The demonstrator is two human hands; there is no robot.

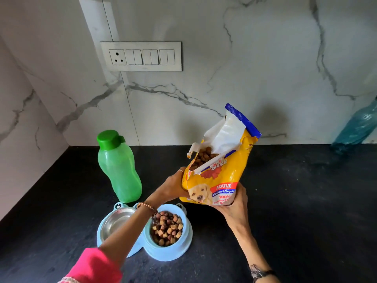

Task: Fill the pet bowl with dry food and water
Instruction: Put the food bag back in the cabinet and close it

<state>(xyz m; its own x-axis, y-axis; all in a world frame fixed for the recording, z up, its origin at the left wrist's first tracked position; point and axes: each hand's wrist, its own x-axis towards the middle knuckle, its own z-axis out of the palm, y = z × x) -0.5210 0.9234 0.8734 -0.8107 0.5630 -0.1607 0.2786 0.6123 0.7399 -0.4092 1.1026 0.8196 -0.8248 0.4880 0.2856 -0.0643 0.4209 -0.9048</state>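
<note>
— Room on the bench point(295, 211)?
— Wide at three o'clock; walled at twelve.
— Hands?
— Left hand point(173, 185), right hand point(236, 205) gripping yellow food bag point(216, 180), tilted.
— Pet bowl point(142, 233)?
— Six o'clock; kibble point(167, 227) in right cup.

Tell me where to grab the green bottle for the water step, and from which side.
Grip the green bottle round its narrower waist below the capped shoulder, coming from the right front. It stands upright behind the pet bowl, with the corner wall close on its left. Both hands hold the food bag, so free one first.
</note>
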